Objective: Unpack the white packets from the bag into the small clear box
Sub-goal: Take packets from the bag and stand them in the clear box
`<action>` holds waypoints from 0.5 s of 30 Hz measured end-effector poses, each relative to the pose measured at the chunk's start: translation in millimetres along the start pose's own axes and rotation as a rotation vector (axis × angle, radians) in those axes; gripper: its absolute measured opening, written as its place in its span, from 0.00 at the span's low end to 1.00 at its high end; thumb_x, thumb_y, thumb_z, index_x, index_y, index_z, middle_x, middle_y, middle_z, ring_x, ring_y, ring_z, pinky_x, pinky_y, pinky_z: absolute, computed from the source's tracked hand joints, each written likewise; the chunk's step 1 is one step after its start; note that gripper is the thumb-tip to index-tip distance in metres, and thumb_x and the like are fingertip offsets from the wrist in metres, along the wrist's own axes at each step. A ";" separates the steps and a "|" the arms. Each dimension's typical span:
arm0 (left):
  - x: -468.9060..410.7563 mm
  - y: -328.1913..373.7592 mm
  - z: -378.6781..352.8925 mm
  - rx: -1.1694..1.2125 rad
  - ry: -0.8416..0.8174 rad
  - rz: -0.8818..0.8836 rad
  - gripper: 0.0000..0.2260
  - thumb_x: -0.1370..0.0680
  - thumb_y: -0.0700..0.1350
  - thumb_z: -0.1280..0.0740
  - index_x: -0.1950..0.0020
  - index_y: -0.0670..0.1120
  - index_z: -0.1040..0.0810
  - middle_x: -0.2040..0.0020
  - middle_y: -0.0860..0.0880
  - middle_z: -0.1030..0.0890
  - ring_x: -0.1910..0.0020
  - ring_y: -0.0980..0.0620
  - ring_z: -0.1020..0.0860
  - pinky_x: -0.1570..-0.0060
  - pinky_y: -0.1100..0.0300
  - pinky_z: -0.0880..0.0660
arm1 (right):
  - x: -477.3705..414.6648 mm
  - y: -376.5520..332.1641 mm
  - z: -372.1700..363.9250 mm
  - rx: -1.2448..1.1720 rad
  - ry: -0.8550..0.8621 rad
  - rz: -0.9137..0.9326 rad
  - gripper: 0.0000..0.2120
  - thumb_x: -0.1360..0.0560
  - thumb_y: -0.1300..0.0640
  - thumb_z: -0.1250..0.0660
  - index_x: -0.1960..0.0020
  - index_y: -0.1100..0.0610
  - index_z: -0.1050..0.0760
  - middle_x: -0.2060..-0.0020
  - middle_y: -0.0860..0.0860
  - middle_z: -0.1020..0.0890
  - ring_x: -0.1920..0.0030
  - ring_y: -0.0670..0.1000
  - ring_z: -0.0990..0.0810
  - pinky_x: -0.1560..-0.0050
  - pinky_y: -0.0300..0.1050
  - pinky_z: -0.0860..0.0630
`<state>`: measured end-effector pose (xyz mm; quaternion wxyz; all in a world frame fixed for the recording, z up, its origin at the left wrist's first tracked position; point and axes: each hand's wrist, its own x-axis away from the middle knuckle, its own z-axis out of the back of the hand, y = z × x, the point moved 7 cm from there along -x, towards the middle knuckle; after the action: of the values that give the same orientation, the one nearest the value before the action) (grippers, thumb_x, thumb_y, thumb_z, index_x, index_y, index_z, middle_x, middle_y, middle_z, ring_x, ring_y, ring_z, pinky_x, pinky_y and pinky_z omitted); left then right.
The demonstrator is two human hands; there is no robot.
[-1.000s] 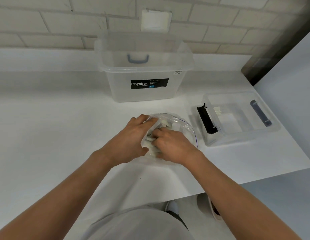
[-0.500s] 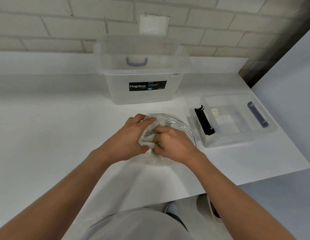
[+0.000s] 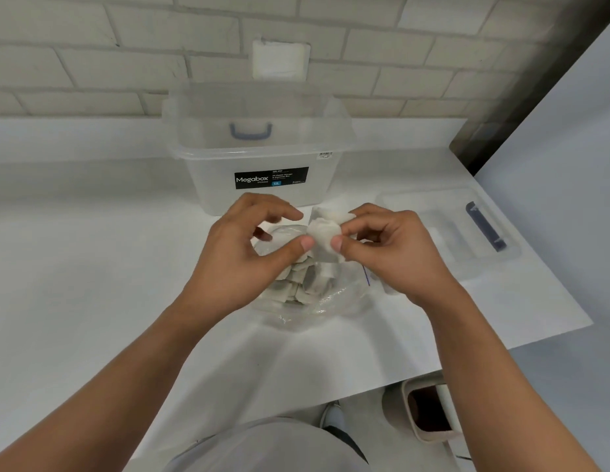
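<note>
A clear plastic bag [image 3: 334, 296] lies on the white table, with several white packets [image 3: 298, 281] still inside it. Above the bag both hands hold a small bunch of white packets [image 3: 325, 229]. My right hand [image 3: 388, 250] pinches the bunch between thumb and fingers. My left hand [image 3: 242, 247] touches its left side with the thumb tip, fingers curled above. The small clear box [image 3: 467, 229] stands open to the right, with a dark blue latch [image 3: 485, 226] at its far end; its left end is hidden behind my right hand.
A big clear Megabox tub [image 3: 259, 158] stands behind the bag against the brick wall. The table's front edge runs diagonally at the lower right. Below it, on the floor, stands a beige bin [image 3: 429, 413]. A pale wall panel closes the right side.
Both hands have come up out of the bag, lifting a bunch of white packets above it. The view has tilted, so the small box sits further right.
</note>
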<state>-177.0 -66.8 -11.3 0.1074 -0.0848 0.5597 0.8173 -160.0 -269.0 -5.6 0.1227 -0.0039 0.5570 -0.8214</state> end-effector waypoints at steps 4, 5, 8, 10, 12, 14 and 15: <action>-3.2 -1.3 -27.2 0.390 -0.146 0.281 0.17 0.29 0.47 0.22 0.42 0.49 0.19 0.46 0.50 0.16 0.48 0.50 0.16 0.50 0.55 0.19 | -2.9 -5.8 11.3 -0.107 0.045 -0.019 0.02 0.28 0.65 0.23 0.57 0.60 0.14 0.58 0.54 0.17 0.59 0.64 0.18 0.52 0.57 0.21; -3.6 -2.4 -34.3 0.472 -0.157 0.327 0.18 0.30 0.47 0.23 0.41 0.47 0.20 0.45 0.49 0.16 0.48 0.48 0.15 0.48 0.53 0.18 | -3.5 -5.9 12.5 -0.091 0.045 -0.023 0.01 0.27 0.64 0.23 0.57 0.60 0.14 0.59 0.52 0.17 0.59 0.62 0.18 0.52 0.56 0.21; -7.5 -6.6 -50.5 0.621 -0.121 0.407 0.14 0.27 0.42 0.25 0.42 0.42 0.20 0.49 0.45 0.16 0.50 0.46 0.15 0.50 0.53 0.17 | -2.6 -5.6 16.4 -0.033 0.029 -0.043 0.02 0.27 0.61 0.22 0.55 0.58 0.13 0.59 0.47 0.16 0.61 0.57 0.18 0.54 0.52 0.22; -10.6 -9.0 -58.9 0.678 -0.094 0.441 0.12 0.25 0.41 0.26 0.43 0.41 0.20 0.50 0.42 0.18 0.52 0.46 0.16 0.54 0.56 0.18 | -1.3 -5.5 23.7 -0.055 0.043 -0.066 0.02 0.27 0.60 0.23 0.55 0.58 0.14 0.59 0.47 0.14 0.60 0.57 0.16 0.57 0.48 0.20; -13.4 -8.9 -67.7 0.738 -0.080 0.466 0.10 0.25 0.40 0.27 0.44 0.42 0.19 0.51 0.41 0.18 0.52 0.46 0.16 0.56 0.57 0.18 | 0.0 -5.1 35.0 -0.136 0.111 -0.085 0.02 0.25 0.64 0.25 0.54 0.61 0.18 0.59 0.49 0.15 0.61 0.51 0.15 0.56 0.43 0.19; -15.2 -5.7 -77.5 0.793 -0.078 0.480 0.08 0.24 0.39 0.28 0.45 0.43 0.19 0.50 0.41 0.16 0.51 0.46 0.16 0.56 0.58 0.18 | 1.3 -2.9 46.9 -0.220 0.209 -0.107 0.04 0.25 0.68 0.27 0.51 0.63 0.21 0.59 0.51 0.16 0.61 0.49 0.15 0.52 0.47 0.16; -16.2 -3.6 -82.2 0.815 -0.076 0.482 0.08 0.24 0.39 0.28 0.45 0.43 0.19 0.50 0.41 0.16 0.51 0.46 0.16 0.56 0.58 0.18 | 1.7 -1.2 51.4 -0.244 0.246 -0.116 0.06 0.25 0.68 0.27 0.49 0.63 0.22 0.59 0.52 0.16 0.62 0.50 0.15 0.51 0.49 0.16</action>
<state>-159.0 -143.6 -39.9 -0.0404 0.1264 0.8343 0.5352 -154.6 -315.9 14.8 0.0046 0.0495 0.6623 -0.7476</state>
